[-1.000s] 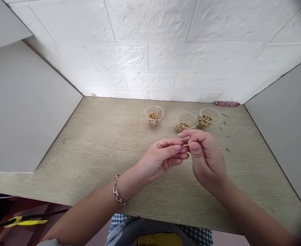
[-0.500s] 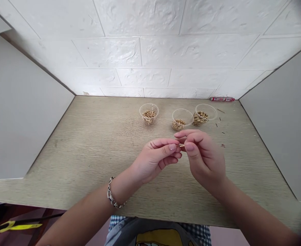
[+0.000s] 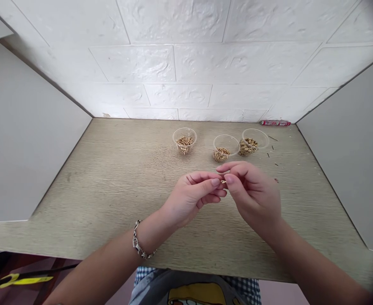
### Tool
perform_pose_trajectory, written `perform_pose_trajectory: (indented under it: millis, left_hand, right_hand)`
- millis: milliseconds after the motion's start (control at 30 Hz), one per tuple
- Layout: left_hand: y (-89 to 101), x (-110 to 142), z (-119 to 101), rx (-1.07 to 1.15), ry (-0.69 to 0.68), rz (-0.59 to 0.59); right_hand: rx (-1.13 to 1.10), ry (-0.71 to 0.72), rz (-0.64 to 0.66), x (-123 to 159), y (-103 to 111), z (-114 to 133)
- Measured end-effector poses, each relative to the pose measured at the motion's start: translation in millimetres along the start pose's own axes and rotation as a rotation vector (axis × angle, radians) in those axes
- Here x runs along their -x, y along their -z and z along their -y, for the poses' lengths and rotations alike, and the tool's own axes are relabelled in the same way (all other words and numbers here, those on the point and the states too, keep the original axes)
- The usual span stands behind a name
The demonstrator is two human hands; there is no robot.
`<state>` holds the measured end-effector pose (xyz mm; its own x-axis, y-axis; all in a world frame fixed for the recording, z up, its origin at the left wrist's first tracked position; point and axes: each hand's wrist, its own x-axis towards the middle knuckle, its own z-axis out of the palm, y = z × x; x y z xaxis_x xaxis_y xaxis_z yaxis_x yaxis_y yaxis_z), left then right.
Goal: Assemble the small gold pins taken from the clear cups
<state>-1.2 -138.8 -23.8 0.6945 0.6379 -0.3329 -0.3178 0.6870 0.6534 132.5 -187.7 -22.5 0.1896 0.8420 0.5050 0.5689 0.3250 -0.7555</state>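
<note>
Between the fingertips of both hands sits a small gold-coloured metal pin (image 3: 223, 181), mostly covered by the fingers. My left hand (image 3: 194, 192) is closed, pinching its left end between thumb and index finger. My right hand (image 3: 252, 195) holds the other end with the thumb against a bent finger; its index finger arches above. Whether this is one piece or two joined ones cannot be made out. Just beyond the hands stand three clear plastic cups with small gold pins inside: the left cup (image 3: 184, 134), the middle cup (image 3: 226, 142) and the right cup (image 3: 255, 135).
A red and silver tube-shaped object (image 3: 275, 123) lies along the white brick-patterned wall (image 3: 173, 63). Several thin dark pins (image 3: 268, 155) are scattered right of the cups. Grey panels border the wooden table (image 3: 110, 190) on both sides. A yellow tag (image 3: 30, 280) hangs by a dark cable lower left.
My right thumb has shifted slightly left toward my left fingertips, and less of the gold pin shows between them. The cups have stayed where they were.
</note>
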Motion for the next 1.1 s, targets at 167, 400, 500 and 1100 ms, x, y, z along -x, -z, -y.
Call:
perform_pose_trajectory:
  millis: [167, 400, 500, 1100]
  left_hand:
    - [1.3, -1.5, 1.5, 0.059, 0.029, 0.011]
    - [7.0, -3.3, 2.8, 0.181, 0.051, 0.031]
    - [7.4, -3.4, 3.1, 0.227, 0.034, 0.000]
    - [8.5, -4.0, 4.2, 0.280, 0.050, -0.081]
  right_hand:
    - [0.057, 0.084, -0.032, 0.3, -2.8, -1.7]
    - [0.059, 0.192, -0.051, 2.5, -7.0, -7.2]
    - [0.049, 0.245, -0.067, 3.1, -8.2, -9.5]
    - [0.292, 0.395, -0.020, 7.7, -14.0, -21.9]
